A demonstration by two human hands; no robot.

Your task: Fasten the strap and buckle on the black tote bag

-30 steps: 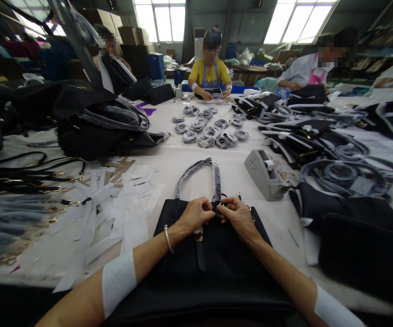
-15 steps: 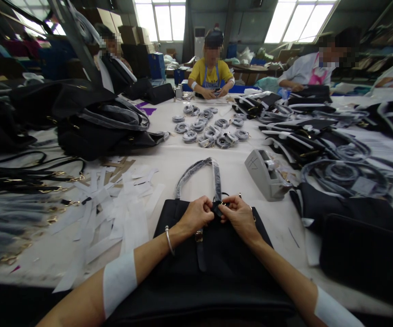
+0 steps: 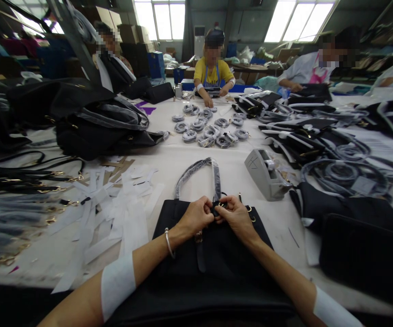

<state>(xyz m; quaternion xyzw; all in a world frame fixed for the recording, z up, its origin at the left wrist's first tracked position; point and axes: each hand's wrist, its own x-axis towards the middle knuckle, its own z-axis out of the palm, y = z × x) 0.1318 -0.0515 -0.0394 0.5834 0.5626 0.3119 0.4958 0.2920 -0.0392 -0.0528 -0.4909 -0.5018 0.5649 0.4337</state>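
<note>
Your left hand [image 3: 196,217] and right hand [image 3: 238,219] sit close together, fingers curled shut from both sides on a small black strap tab with a gold ring [image 3: 219,207] at the top edge of a black handbag [image 3: 217,268]. The bag lies flat at the near edge of the white-covered table [image 3: 169,170], its grey-wrapped handle [image 3: 196,175] laid away from you, apparently leaving the pinched spot steady and unobstructed between your wrists. A grey tape dispenser [image 3: 264,175] stands to the right, clear of your hands.

A handbag workshop: a long shared table [image 3: 223,159] heaped with black bags [image 3: 90,134], coiled straps [image 3: 198,129] and a tape dispenser [image 3: 264,175], with a co-worker [image 3: 213,68] seated beyond and cartons [image 3: 128,34] stacked far left.
</note>
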